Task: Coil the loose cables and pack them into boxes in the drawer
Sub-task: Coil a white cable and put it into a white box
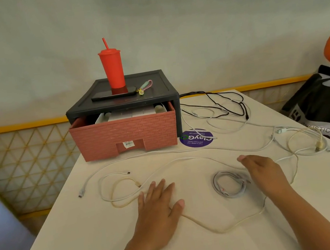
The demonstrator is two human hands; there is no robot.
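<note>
On the table [113, 248], near edge: one grey coil [229, 183] done, lying flat between the hands, not packed yet.

- Left hand [159, 208]: palm down, fingers straight and slightly spread, lying across the yellow cable [217, 228]. Pressing it flat, not pinching.
- Right hand [266, 174]: fingers straight and close together, holding nothing. It's just beside the coil's right edge; can't tell if it touches. Thumb hidden.
- Loose: the yellow cable loops out on both sides of the left hand, the white cable [163, 152] runs along the table in front of the drawer, and the black cable [226, 103] is tangled at the far right. More ends are bunched at the right edge.
- Drawer [122, 133]: only partly pulled out, with white boxes [128, 114] showing in the gap. Cup [112, 68] and phone [113, 95] sit on the unit's top.

Step, my read: between cables. First coil finished, and the left hand looks set to start on the yellow one.

Next move calls for:
- Either lift the coil by gripping the whole bundle so it doesn't spring open, or pinch one yellow end and start winding.
- The yellow and white cables cross near the left hand, so separate them before pulling.
- The drawer gap looks tight; likely needs pulling out further to reach a box.
</note>
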